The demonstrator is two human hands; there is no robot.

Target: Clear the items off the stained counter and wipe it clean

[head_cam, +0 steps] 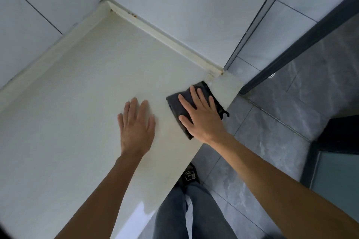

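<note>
Counter wiping under way

Cloth (pixel 179 105) is lying at the counter's (pixel 81 83) right edge, the right hand (pixel 202 116) pressing it flat-fingered; the left hand (pixel 136 126) is resting open beside it. Rust-coloured spots (pixel 132 14) along the far ledge likely need passes next.

Dark grey cloth (pixel 181 109) on cream counter (pixel 87 87), grey marbled floor (pixel 272 137)

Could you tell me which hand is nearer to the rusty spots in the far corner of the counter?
Left. The left hand lies flat mid-counter, below the spots; the right hand presses the cloth at the counter's right edge.
</note>
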